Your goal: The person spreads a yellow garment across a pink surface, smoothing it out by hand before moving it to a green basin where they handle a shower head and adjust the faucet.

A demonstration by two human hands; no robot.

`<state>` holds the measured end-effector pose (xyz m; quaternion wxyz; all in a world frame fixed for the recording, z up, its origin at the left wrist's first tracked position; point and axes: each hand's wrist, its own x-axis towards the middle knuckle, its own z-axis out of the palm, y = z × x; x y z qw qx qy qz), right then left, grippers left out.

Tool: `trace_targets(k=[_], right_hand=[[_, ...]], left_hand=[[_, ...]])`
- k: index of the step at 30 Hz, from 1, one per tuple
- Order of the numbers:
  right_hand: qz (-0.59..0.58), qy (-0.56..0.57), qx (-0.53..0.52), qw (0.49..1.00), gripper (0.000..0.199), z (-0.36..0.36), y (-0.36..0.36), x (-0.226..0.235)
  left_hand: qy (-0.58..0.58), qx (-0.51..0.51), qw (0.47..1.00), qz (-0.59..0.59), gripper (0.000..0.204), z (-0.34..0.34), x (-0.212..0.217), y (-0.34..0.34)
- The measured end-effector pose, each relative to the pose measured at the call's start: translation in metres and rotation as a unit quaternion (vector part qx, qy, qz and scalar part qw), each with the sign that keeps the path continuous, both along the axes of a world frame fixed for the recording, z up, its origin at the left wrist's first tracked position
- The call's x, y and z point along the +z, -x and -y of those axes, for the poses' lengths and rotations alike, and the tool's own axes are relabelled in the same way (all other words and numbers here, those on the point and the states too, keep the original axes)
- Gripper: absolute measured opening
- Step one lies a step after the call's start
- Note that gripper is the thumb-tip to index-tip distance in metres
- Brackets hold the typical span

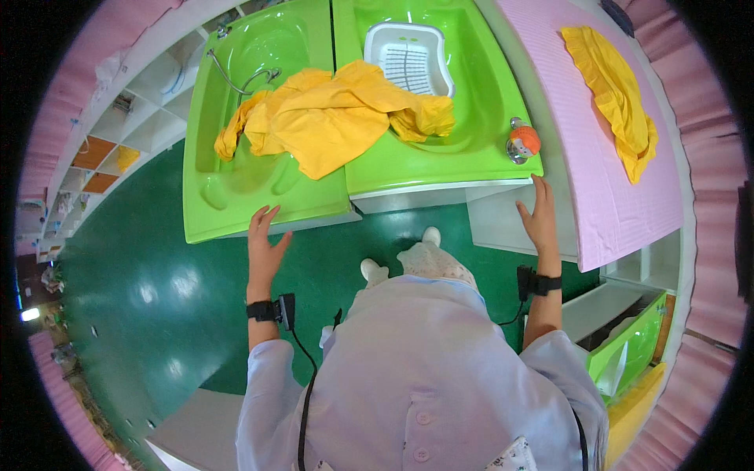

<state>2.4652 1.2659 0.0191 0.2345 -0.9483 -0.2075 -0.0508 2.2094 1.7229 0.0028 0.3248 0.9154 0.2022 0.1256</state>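
Observation:
My left hand (268,244) is open with fingers apart, at the front edge of the left green tub (216,184). My right hand (539,217) is also open, its fingertips by the front right corner of the right green tub (440,169). Neither one holds anything. A crumpled yellow cloth (330,118), perhaps a garment, lies across both tubs, beyond my hands. Behind it, a white and grey plastic bath seat (408,61) with a slotted middle rests in the right basin. An orange-topped figure (524,144) sits on that tub's right rim, near a metal fitting.
To the right is a pink ribbed pad (628,208) with a second yellow cloth (615,98), ruffled along its edge. A metal shower hose (236,78) is in the left tub. White shelves (149,110) line the far left. A green drawer (632,345) stands out at lower right.

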Motion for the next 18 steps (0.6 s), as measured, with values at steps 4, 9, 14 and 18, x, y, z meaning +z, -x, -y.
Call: trace_targets(k=[4, 9, 14, 18], right_hand=[[0.019, 0.01, 0.0, 1.0, 0.064, -0.008, -0.039, -0.007], [0.042, 0.075, -0.055, 0.995, 0.07, -0.016, -0.09, -0.02], [-0.002, 0.167, -0.063, 0.984, 0.075, -0.025, -0.123, -0.032], [-0.049, 0.07, -0.043, 0.995, 0.059, -0.006, -0.152, -0.033]], left_hand=[[-0.003, 0.068, 0.998, -0.006, 0.048, -0.018, -0.008, 0.035], [0.021, 0.131, 0.991, -0.018, 0.045, -0.018, -0.005, 0.028], [0.008, 0.126, 0.991, -0.042, 0.045, -0.017, -0.001, 0.0], [-0.008, 0.104, 0.992, -0.074, 0.044, -0.021, 0.013, -0.049]])
